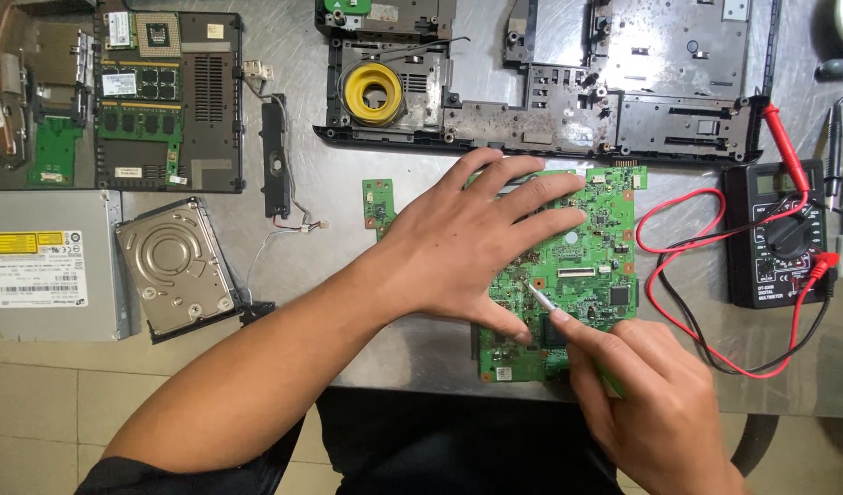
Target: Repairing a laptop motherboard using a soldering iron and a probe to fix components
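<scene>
A green circuit board (597, 247) lies flat on the metal worktable (421, 357) near its front edge. My left hand (467, 243) rests palm-down on the board with fingers spread, pinning it. My right hand (646, 394) grips a thin metal-tipped tool (541, 298) like a pen. The tool's tip touches the board's lower middle, just beside my left thumb.
A black multimeter (774, 234) with red leads (678, 302) sits at the right. A laptop base shell (550, 82) holding a yellow solder spool (374, 92) lies behind. At left are a hard drive (176, 266), an optical drive (46, 266), a speaker strip (275, 156) and another opened laptop (119, 92).
</scene>
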